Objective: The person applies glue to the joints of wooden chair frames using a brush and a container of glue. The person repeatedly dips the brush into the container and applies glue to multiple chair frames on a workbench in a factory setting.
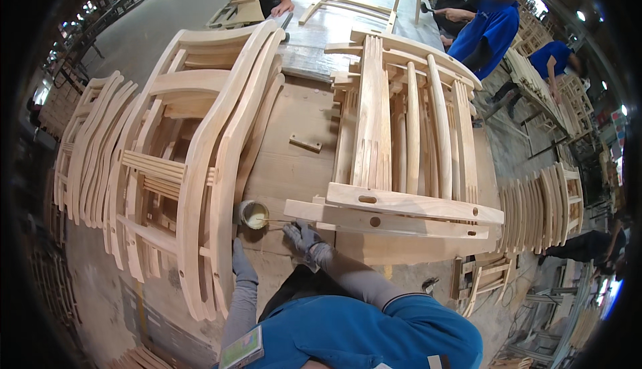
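My right hand point(306, 243), in a grey glove, is closed on a thin stick point(275, 220), perhaps a brush handle. The stick reaches left to the rim of a small round pot point(246, 230) of pale, creamy liquid. My left hand point(243, 263), also grey-gloved, is just below the pot, beside the near end of a stack of curved wooden chair-back frames point(200, 148). Its fingers are partly hidden, and whether it touches the frames I cannot tell. To the right of my right hand is a stack of wooden frames with slotted rails point(408, 202).
A small wood block point(305, 143) lies on the cardboard-covered surface point(294, 108) between the stacks. Beyond is a plastic-covered table point(311, 48) with people around it. More curved chair parts stand at far left point(93, 148) and right point(542, 205). A small wooden frame point(491, 279) leans at lower right.
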Available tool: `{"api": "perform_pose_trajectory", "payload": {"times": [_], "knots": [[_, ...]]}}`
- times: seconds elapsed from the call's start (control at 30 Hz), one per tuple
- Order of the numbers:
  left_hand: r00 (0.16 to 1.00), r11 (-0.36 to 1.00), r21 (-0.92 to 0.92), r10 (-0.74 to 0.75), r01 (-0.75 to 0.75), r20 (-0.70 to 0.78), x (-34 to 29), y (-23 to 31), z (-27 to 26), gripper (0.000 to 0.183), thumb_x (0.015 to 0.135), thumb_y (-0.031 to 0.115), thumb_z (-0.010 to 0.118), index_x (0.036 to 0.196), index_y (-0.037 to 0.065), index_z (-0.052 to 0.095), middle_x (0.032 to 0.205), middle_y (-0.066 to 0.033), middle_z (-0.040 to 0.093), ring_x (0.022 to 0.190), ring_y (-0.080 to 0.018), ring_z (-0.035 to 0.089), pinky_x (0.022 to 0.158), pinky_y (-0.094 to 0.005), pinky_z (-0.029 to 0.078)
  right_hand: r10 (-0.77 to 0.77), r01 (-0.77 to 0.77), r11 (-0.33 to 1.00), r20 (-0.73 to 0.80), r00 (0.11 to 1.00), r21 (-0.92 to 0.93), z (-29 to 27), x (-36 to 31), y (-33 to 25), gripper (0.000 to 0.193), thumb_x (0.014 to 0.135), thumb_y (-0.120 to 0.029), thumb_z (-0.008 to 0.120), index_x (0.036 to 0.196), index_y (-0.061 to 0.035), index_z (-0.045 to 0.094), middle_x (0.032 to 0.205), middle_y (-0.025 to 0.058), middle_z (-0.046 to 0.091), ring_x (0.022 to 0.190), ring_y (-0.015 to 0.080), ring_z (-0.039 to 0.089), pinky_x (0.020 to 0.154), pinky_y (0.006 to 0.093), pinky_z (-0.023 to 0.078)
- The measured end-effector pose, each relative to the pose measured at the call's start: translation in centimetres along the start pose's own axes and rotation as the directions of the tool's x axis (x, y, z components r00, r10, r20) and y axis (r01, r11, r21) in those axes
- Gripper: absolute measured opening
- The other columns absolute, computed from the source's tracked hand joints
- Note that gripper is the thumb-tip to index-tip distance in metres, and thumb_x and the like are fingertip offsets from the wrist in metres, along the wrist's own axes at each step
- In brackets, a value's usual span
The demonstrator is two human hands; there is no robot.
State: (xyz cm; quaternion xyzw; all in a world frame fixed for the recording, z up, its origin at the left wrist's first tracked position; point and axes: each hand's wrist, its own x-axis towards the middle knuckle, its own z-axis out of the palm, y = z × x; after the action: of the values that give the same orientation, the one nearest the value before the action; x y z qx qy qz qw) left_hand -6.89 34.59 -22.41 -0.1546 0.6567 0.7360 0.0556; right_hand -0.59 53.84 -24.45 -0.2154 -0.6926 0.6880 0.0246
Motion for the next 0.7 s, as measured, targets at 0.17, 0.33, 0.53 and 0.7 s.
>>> {"api": "perform_pose_trajectory", "payload": {"times": [0.17,0.33,0.53,0.7], "knots": [[0.986,0.965,0.203,0.166,-0.167,0.023,2.1,-1.7,-0.4,0.041,0.092,0.024,0.048,0.12,-0.006,0.048,0.117,-0.0062,0.051,0.104,-0.0145,0.048,0.094,-0.0254,0.036,-0.085,0.056,0.947,-0.079,0.993,-0.316,-0.3,-0.2,-3.1,0.027,0.088,-0.021,0.056,0.101,0.0027,0.054,0.095,0.0139,0.062,0.09,0.0238,0.06,0.079,0.0321,0.049],[0.941,0.846,0.423,0.333,-0.326,0.059,3.9,-1.8,2.1,0.041,0.093,0.022,0.044,0.124,-0.004,0.044,0.121,-0.0084,0.048,0.11,-0.0181,0.045,0.097,-0.027,0.034,0.346,-0.249,0.071,0.21,0.914,0.966,-0.2,-0.1,-2.8,0.016,0.087,-0.012,0.056,0.097,0.0,0.055,0.102,0.0129,0.059,0.095,0.0247,0.058,0.084,0.0327,0.05],[0.932,0.762,0.589,0.361,-0.269,-0.04,4.8,-5.6,0.2,0.041,0.094,0.02,0.039,0.128,-0.002,0.039,0.128,-0.0112,0.044,0.116,-0.0227,0.041,0.1,-0.0295,0.031,-0.125,0.094,0.88,0.037,0.991,0.465,0.9,-7.1,-12.0,0.01,0.083,-0.001,0.057,0.093,-0.0007,0.057,0.089,0.0095,0.06,0.091,0.0213,0.058,0.083,0.0322,0.05],[0.922,0.678,0.698,0.381,-0.228,-0.069,5.7,-6.6,0.8,0.041,0.095,0.019,0.035,0.132,-0.001,0.035,0.134,-0.0136,0.04,0.122,-0.0265,0.038,0.103,-0.0316,0.029,-0.265,0.264,0.879,-0.053,0.963,0.397,-0.6,-12.5,-19.8,0.012,0.079,0.003,0.058,0.091,0.0049,0.059,0.097,0.0129,0.058,0.089,0.0236,0.057,0.079,0.0327,0.048]]}}
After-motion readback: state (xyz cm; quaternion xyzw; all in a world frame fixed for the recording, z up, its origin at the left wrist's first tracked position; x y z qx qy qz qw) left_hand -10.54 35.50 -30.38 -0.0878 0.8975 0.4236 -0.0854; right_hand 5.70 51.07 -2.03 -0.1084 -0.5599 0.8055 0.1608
